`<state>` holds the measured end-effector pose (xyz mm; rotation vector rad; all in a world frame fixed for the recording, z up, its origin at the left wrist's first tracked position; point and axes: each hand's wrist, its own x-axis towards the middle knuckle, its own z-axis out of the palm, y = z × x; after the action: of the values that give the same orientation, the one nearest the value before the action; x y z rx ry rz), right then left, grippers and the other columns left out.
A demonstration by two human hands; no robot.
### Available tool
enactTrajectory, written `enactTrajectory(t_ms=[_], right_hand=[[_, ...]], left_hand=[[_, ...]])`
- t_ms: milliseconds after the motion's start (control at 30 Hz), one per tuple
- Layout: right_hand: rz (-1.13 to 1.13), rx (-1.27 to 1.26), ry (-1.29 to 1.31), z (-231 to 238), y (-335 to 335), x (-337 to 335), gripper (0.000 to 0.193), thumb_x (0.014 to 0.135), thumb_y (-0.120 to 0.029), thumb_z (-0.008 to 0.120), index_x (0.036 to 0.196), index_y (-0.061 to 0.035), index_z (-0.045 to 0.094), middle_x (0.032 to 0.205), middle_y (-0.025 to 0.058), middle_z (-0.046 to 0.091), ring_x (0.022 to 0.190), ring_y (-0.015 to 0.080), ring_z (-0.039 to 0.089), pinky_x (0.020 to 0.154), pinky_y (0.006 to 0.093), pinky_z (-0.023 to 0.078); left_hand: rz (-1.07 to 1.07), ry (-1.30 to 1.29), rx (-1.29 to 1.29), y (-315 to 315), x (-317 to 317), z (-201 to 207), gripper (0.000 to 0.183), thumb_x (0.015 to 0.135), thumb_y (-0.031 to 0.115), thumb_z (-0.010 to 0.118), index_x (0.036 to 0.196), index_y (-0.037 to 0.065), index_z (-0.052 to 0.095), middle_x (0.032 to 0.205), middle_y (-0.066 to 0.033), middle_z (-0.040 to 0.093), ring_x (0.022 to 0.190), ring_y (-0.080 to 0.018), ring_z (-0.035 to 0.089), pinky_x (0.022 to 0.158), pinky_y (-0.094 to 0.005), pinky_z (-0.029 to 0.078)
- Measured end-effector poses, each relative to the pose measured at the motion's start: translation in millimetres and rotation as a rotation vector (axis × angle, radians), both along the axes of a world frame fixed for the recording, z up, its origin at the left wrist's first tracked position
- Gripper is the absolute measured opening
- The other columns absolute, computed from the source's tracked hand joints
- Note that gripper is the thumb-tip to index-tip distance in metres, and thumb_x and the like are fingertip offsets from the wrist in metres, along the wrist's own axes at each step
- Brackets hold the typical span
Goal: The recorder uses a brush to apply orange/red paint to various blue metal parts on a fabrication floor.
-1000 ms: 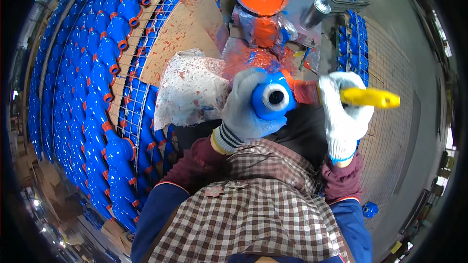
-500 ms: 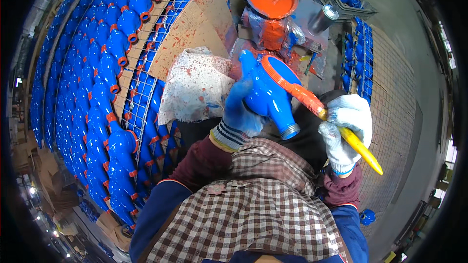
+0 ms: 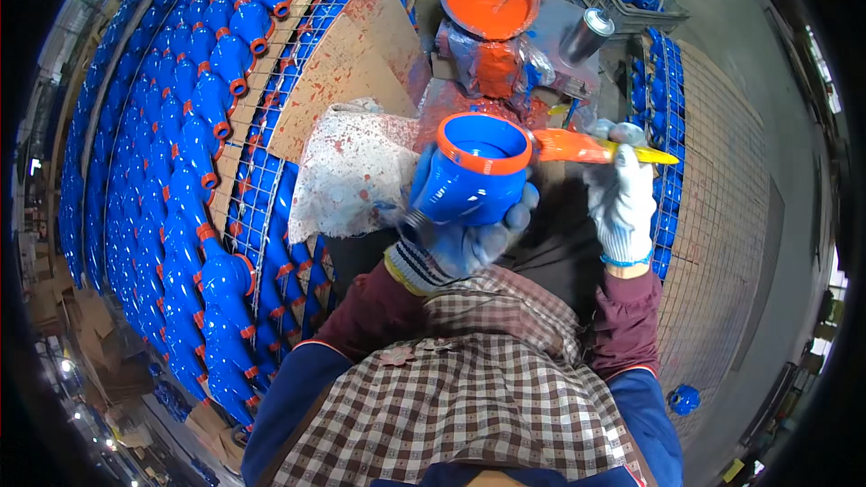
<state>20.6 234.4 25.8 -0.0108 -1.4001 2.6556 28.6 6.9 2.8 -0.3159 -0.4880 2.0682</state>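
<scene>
Gripping a hollow blue fitting [image 3: 478,198] from below, the gloved left hand [image 3: 469,248] was partly closed, its fingers curled about the blue wall; the fitting was held before the apron [image 3: 460,397], its wide orange-rimmed mouth uppermost. Gloved right hand [image 3: 625,194]: closed in a pinch on the yellow handle of one paintbrush [image 3: 577,148], bristles loaded orange and pointed left at the rim; they seemed to touch it, though the blurred edge left contact uncertain.

Also present: one round pan [image 3: 446,13] of orange paint, a stick standing in it; one dark cylindrical can [image 3: 587,34], to the pan's right; one grey crate [image 3: 677,12], farther right, with blue pieces inside; one spattered white cloth [image 3: 352,167], left of the fitting; one spattered cardboard sheet [image 3: 338,81], beyond the cloth; many blue fittings with orange rims [image 3: 198,216], ranked in rows at far left.
</scene>
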Motion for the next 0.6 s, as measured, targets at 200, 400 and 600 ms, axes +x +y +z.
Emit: enactTrajectory(t_ms=[200, 400, 600], right_hand=[[-0.309, 0.631, 0.108, 42, 3, -7, 0.013, 0.086, -0.011, 0.066, 0.097, -0.0038, 0.062, 0.088, 0.0063, 0.064, 0.076, 0.0116, 0.060, 0.067, 0.0266, 0.050], [-0.192, 1.620, 0.421, 34, -4, -55, 0.027, 0.085, -0.032, 0.069, 0.093, -0.0063, 0.068, 0.077, 0.0110, 0.063, 0.066, 0.0272, 0.062, 0.055, 0.0366, 0.048], [-0.189, 1.640, 0.319, 50, -11, -39, 0.032, 0.086, -0.037, 0.068, 0.085, -0.0054, 0.066, 0.070, 0.0133, 0.059, 0.059, 0.0282, 0.059, 0.052, 0.0369, 0.045]], left_hand=[[0.350, 1.111, -1.112, -11, -16, -9, 0.062, 0.080, 0.036, 0.068, 0.126, 0.000, 0.049, 0.117, -0.0137, 0.061, 0.106, -0.0255, 0.061, 0.090, -0.0371, 0.051], [0.262, 2.162, -1.994, 3, -8, 38, 0.079, 0.056, 0.033, 0.082, 0.126, 0.009, 0.052, 0.095, -0.0161, 0.059, 0.085, -0.0366, 0.059, 0.075, -0.0438, 0.050], [0.201, 2.250, -2.091, 5, -8, 35, 0.071, 0.056, 0.031, 0.081, 0.119, 0.012, 0.054, 0.094, -0.0157, 0.059, 0.086, -0.0363, 0.059, 0.075, -0.0463, 0.049]])
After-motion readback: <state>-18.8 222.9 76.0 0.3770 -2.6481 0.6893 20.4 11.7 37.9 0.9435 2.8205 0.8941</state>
